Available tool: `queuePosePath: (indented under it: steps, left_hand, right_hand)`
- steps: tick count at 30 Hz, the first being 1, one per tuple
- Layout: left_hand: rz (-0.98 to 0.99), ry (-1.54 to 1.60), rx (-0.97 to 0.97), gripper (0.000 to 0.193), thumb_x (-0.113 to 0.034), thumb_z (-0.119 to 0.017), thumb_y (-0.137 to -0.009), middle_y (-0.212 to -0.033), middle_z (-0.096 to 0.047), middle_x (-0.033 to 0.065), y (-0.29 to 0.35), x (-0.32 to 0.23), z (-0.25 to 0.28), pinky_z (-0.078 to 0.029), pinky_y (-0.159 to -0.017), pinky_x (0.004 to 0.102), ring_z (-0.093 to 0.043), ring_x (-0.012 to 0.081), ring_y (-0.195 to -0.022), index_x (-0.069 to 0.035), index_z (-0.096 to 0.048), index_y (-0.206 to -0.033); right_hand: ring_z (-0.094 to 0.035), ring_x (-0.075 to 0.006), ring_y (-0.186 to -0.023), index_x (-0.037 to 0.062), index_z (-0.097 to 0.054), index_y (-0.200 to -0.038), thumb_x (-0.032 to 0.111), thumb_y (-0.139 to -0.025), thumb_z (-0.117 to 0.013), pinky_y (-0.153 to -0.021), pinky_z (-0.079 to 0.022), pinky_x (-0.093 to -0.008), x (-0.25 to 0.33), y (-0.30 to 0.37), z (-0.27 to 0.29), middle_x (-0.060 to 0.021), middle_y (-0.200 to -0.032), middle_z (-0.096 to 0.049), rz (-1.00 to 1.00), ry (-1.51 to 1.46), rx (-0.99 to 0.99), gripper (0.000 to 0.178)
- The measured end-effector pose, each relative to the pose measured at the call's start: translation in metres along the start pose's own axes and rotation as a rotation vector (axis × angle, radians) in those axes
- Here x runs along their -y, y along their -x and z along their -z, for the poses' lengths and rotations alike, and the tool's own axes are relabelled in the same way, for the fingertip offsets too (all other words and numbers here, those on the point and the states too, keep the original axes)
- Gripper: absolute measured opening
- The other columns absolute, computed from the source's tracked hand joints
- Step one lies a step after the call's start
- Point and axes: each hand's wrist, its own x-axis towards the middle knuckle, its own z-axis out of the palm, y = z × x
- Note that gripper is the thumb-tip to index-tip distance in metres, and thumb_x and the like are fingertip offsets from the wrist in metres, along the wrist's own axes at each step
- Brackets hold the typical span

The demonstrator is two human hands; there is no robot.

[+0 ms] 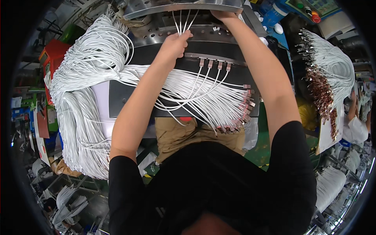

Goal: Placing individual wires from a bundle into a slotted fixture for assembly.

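Presently, your left hand (175, 47) pinches white cables (181, 26) that rise above it toward a metal plate (156, 10). Your right hand (226, 14) is at that plate's edge, its finger state impossible to tell. Four plugs (210, 64) sit below and right of your left hand.

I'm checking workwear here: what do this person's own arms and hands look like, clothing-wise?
Both arms have plain black short sleeves, leaving the forearms bare. The left hand shows no glove, and no watch is seen at its wrist. The right hand is partly hidden; what shows looks ungloved.
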Motion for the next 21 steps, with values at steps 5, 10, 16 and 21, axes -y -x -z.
queuePosePath:
  steps: [5,10,16,21]
  left_hand:
    - [-0.116,-0.250,-0.114,0.043,-0.038,-0.061,-0.098,-0.080,-0.058,-0.0008,0.039,-0.011,-0.013,-0.036,-0.058,0.0232,-0.045,0.0067,-0.065,0.000,-0.063,-0.117]
    - [-0.565,-0.488,-0.275,0.032,-0.030,-0.058,-0.099,-0.080,-0.062,0.0008,0.124,-0.055,0.051,-0.041,-0.063,0.0246,-0.050,0.0078,-0.067,-0.001,-0.068,-0.108]
    - [0.074,-1.068,-1.173,0.055,-0.044,-0.046,-0.103,-0.066,-0.063,0.0076,0.159,-0.091,0.199,-0.042,-0.061,0.0299,-0.053,0.0146,-0.061,0.000,-0.068,-0.078]
    - [-0.300,-0.845,-0.804,0.044,-0.038,-0.050,-0.101,-0.067,-0.060,0.0123,0.152,-0.013,0.097,-0.047,-0.065,0.0354,-0.057,0.0226,-0.062,-0.002,-0.068,-0.085]
  right_hand:
    - [-0.065,-0.0230,-0.092,0.0099,-0.072,-0.091,0.033,-0.089,-0.067,-0.086,-0.050,-0.0369,0.019,-0.020,0.023,-0.0093,-0.095,-0.070,-0.100,-0.149,0.187,0.024]
    - [-0.065,-0.0226,-0.087,0.0108,-0.074,-0.096,0.035,-0.089,-0.068,-0.078,-0.051,-0.0383,0.017,-0.023,0.023,-0.0094,-0.092,-0.070,0.024,-0.243,0.214,0.026]
    - [-0.062,-0.0290,-0.090,0.0096,-0.072,-0.108,0.032,-0.089,-0.068,-0.079,-0.050,-0.0405,0.018,0.000,0.018,-0.0130,-0.095,-0.067,0.023,-0.630,0.249,0.029]
    - [-0.060,-0.0357,-0.096,0.0097,-0.071,-0.111,0.038,-0.087,-0.070,-0.085,-0.048,-0.0437,0.049,0.076,0.093,-0.0138,-0.095,-0.066,-0.008,-0.218,0.237,0.037]
